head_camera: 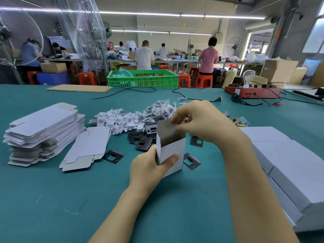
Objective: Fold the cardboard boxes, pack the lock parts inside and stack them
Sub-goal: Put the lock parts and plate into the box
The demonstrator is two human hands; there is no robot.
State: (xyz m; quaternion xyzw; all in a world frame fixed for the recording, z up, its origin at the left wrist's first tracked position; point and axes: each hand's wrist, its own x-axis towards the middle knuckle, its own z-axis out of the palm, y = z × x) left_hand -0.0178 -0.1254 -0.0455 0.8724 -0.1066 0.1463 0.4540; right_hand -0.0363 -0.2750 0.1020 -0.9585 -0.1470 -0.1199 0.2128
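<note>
A small white cardboard box (173, 151) stands upright at the table's middle, its top open. My left hand (149, 167) grips its lower left side, thumb across the front face. My right hand (198, 120) is above the open top, fingertips curled at the box's raised back flap; what they pinch is hidden. Black lock plates (140, 137) lie scattered behind and beside the box. Further back lie white card inserts (115, 120) and small plastic bags of parts (157, 109). A brass lock part (236, 121) lies to the right.
A tall stack of flat white box blanks (43, 127) is at the left, with loose blanks (85, 148) beside it. Finished white boxes (287, 169) are stacked at the right. Cables, a red test board (252, 92) and a green crate (142, 78) stand at the far edge.
</note>
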